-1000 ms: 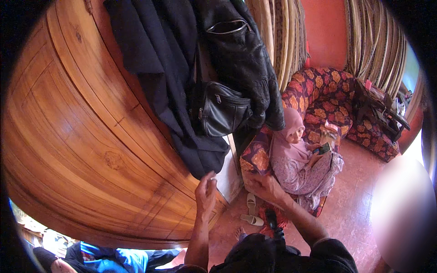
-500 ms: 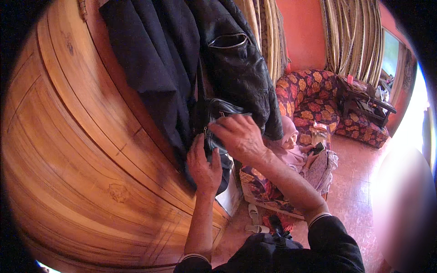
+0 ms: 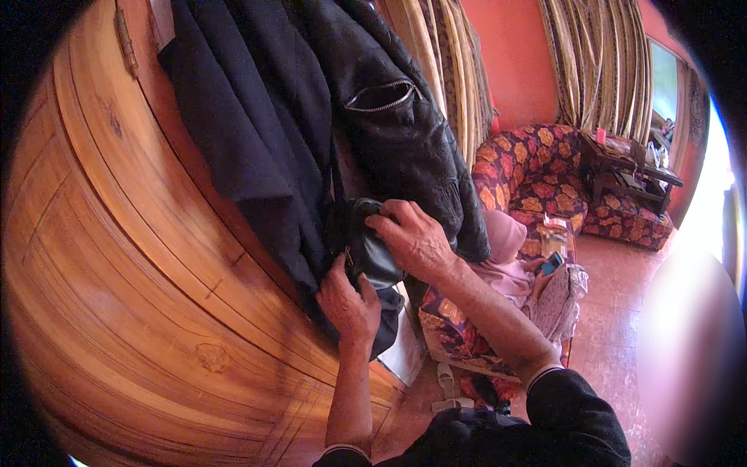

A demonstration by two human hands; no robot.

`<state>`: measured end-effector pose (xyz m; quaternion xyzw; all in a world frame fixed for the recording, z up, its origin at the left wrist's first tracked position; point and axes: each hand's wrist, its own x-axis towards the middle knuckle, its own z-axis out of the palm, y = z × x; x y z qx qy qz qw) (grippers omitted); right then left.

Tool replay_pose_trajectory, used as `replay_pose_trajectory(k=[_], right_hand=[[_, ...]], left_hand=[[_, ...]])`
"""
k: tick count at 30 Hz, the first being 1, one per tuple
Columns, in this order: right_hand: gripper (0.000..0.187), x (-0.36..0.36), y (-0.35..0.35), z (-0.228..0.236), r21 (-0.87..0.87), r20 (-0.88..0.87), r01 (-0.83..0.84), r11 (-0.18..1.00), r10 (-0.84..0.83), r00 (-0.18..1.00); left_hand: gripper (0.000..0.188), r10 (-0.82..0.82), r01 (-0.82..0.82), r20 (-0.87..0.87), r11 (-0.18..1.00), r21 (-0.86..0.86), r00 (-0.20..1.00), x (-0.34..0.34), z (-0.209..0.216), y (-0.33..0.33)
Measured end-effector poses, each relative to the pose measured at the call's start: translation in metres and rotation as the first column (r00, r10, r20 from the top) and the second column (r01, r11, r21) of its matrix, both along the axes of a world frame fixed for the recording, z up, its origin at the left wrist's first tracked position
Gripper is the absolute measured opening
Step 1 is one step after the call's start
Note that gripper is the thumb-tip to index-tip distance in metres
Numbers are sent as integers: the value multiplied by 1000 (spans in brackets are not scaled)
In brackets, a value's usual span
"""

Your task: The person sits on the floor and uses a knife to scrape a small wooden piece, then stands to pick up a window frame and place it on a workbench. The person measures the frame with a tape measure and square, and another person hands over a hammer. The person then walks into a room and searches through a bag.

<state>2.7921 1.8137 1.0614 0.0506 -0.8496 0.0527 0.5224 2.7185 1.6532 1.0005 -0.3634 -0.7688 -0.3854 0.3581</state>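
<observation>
A small black leather bag point(image 3: 379, 263) hangs by a dark strap among the clothes in front of me. My left hand point(image 3: 348, 306) is closed on the bag's left edge, beside a small zip pull, with the thumb against its front. My right hand point(image 3: 418, 243) grips the bag's upper right part between bent fingers and thumb. Above it hangs a black leather jacket point(image 3: 408, 152) whose zipped pocket point(image 3: 383, 96) gapes. A dark cloth garment point(image 3: 253, 124) hangs to the left of the jacket. The inside of the bag cannot be seen.
A wooden door point(image 3: 148, 265) fills the left side. On the right, a person in a pink headscarf point(image 3: 507, 237) sits on a flowered sofa point(image 3: 537, 148), holding a phone point(image 3: 552, 263). Beyond stands a dark table point(image 3: 638, 167) with things on it. Slippers point(image 3: 446, 381) lie on the floor.
My right hand has shifted slightly right and down on the bag, and more of its smooth front shows. The seated person's head has turned and the phone has tilted.
</observation>
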Motion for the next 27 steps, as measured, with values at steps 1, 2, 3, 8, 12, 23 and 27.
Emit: replay_pose_trajectory(k=[1,2,3,8,12,23,27], right_hand=[[37,0,3,0,27,-10,-15,1000,15,1000],[37,1,7,-1,32,4,-41,999,41,999],[36,1,10,1,39,17,-67,997,67,998],[25,6,27,35,8,-107,-195,981,195,975],[22,0,67,120,138,-307,-83,987,122,944],[76,-64,87,233,499,776,-13,867,-440,453],[81,-93,87,216,401,882,-159,902,-334,332]], left_hand=[[52,14,-14,3,1000,-7,1000,1,0,1],[52,29,-29,-7,1000,-11,1000,2,1,2],[51,24,-24,4,1000,-5,1000,3,2,4],[47,56,-44,-150,995,87,987,12,17,10],[41,56,-25,-281,993,112,958,30,28,16],[37,-69,79,-220,996,39,973,51,19,33],[33,-112,117,-134,993,29,985,52,16,31]])
